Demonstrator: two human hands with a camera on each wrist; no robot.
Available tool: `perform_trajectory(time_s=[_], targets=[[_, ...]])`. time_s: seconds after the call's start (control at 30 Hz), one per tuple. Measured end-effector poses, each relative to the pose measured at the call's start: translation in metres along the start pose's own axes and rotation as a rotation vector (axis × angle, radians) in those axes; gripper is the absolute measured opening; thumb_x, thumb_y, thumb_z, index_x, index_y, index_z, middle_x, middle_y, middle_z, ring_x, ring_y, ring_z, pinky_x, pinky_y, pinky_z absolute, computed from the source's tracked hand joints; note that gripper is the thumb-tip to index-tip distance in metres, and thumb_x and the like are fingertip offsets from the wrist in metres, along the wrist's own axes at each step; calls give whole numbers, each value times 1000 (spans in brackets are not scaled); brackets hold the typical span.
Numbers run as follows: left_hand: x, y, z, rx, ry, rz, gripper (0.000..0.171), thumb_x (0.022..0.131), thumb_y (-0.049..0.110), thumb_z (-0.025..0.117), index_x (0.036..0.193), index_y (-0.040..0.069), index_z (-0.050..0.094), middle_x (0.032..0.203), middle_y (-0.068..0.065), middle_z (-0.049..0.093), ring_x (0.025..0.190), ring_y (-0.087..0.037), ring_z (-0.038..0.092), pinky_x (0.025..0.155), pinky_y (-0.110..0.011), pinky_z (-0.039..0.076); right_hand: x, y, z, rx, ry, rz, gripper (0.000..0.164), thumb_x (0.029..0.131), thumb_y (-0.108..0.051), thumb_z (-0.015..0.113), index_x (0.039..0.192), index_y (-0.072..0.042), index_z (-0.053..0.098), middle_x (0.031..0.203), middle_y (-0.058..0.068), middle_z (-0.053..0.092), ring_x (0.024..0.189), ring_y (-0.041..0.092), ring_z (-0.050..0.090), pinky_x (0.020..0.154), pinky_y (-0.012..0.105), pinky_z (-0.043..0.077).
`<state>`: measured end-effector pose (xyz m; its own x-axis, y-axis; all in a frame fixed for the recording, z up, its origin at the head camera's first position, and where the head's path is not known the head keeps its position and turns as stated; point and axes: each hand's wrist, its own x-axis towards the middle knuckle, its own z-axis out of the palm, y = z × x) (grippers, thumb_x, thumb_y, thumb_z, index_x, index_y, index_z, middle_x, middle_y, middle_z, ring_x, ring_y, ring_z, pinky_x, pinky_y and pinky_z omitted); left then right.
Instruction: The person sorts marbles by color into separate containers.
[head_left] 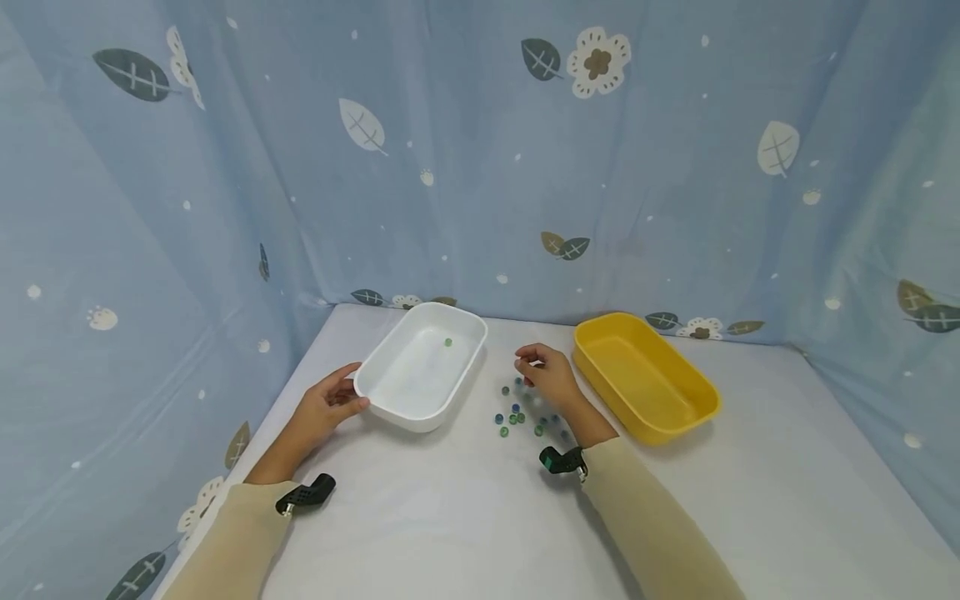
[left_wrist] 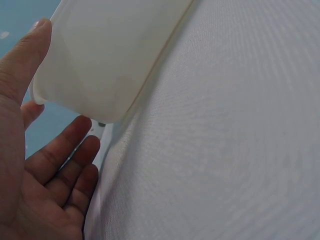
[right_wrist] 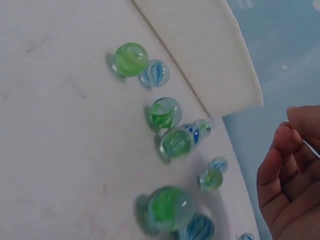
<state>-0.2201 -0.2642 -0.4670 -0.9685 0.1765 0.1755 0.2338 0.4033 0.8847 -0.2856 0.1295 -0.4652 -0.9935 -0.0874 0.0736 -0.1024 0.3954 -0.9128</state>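
My left hand (head_left: 324, 412) holds the near left corner of a white basin (head_left: 390, 412). In the left wrist view its thumb (left_wrist: 30, 52) presses beside the rim, one fingertip shows behind it, and the other fingers are loosely bent below the corner. One green marble (head_left: 448, 342) lies inside the basin. My right hand (head_left: 553, 379) hovers over the far side of several glass marbles (head_left: 515, 408), between the two basins. In the right wrist view its thumb and fingertips (right_wrist: 284, 137) come together; no marble shows there, though the curled fingers could hide one.
A yellow basin (head_left: 652, 387) stands just right of my right hand. Some marbles lie close to that wrist, with clear glass and green or blue swirls. A white cloth (head_left: 435, 525) covers the table, and a blue patterned curtain (head_left: 465, 150) hangs behind and at both sides.
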Motion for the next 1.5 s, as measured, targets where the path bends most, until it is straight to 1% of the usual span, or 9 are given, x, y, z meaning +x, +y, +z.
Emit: perform_trajectory(time_s=[0.17, 0.3, 0.47, 0.53, 0.77, 0.83, 1.07, 1.33, 1.5], targets=[[0, 9, -3, -10, -17, -12, 70, 89, 16, 74, 147, 0, 39, 117, -26, 62, 102, -33, 58, 81, -25, 48, -10, 3, -7, -2, 20, 48, 26, 96, -21, 64, 117, -7, 64, 103, 5, 61, 79, 23, 60, 72, 30, 52], [2, 0, -2, -34, -19, -32, 72, 88, 18, 75, 148, 2, 38, 117, -24, 62, 101, -32, 58, 79, -23, 47, -20, 6, -16, 13, 14, 61, 27, 97, -21, 63, 119, -5, 63, 105, 7, 60, 81, 25, 59, 75, 34, 52], [1, -1, -2, -40, -16, -42, 72, 88, 18, 75, 148, 3, 38, 117, -24, 62, 102, -32, 58, 80, -23, 48, -34, 10, -26, 17, 23, 44, 24, 97, -16, 63, 117, -3, 63, 105, 9, 59, 80, 25, 59, 74, 32, 52], [-1, 6, -2, -35, -20, -48, 72, 88, 18, 75, 148, 2, 38, 117, -25, 62, 103, -34, 58, 79, -23, 48, -40, 13, -29, 15, 28, 27, 24, 97, -13, 63, 117, -1, 63, 104, 10, 60, 78, 25, 59, 72, 30, 52], [-2, 7, -3, -7, -14, -39, 71, 88, 16, 74, 147, 0, 38, 117, -24, 62, 103, -34, 58, 80, -23, 48, -59, 16, -35, -53, 14, 1, 20, 95, -12, 65, 111, 0, 65, 97, 8, 62, 74, 23, 57, 66, 27, 52], [-1, 3, -3, -3, -13, -32, 71, 89, 16, 74, 147, 0, 38, 117, -24, 62, 102, -32, 58, 80, -23, 47, -63, 16, -35, -83, 10, 4, 19, 94, -13, 66, 110, -2, 66, 95, 7, 62, 74, 23, 57, 65, 28, 51], [8, -28, -1, -29, -12, -50, 74, 87, 20, 75, 150, 9, 38, 121, -20, 62, 104, -28, 57, 82, -22, 46, -76, 23, -33, -166, -3, -3, 15, 93, -13, 68, 107, -9, 68, 90, 2, 62, 70, 20, 56, 56, 28, 49], [9, -30, 1, -31, 4, -34, 74, 85, 26, 77, 149, 12, 41, 118, -18, 64, 102, -28, 58, 82, -24, 47, -86, 31, -28, -162, -11, -13, 11, 91, -9, 69, 102, -10, 69, 85, 1, 62, 66, 20, 55, 54, 28, 48], [8, -29, 0, -20, 10, -29, 74, 85, 25, 77, 149, 12, 41, 118, -18, 64, 101, -28, 59, 81, -24, 47, -88, 31, -27, -215, -22, -23, 10, 90, -10, 70, 99, -14, 69, 84, -3, 61, 68, 18, 54, 55, 27, 48]])
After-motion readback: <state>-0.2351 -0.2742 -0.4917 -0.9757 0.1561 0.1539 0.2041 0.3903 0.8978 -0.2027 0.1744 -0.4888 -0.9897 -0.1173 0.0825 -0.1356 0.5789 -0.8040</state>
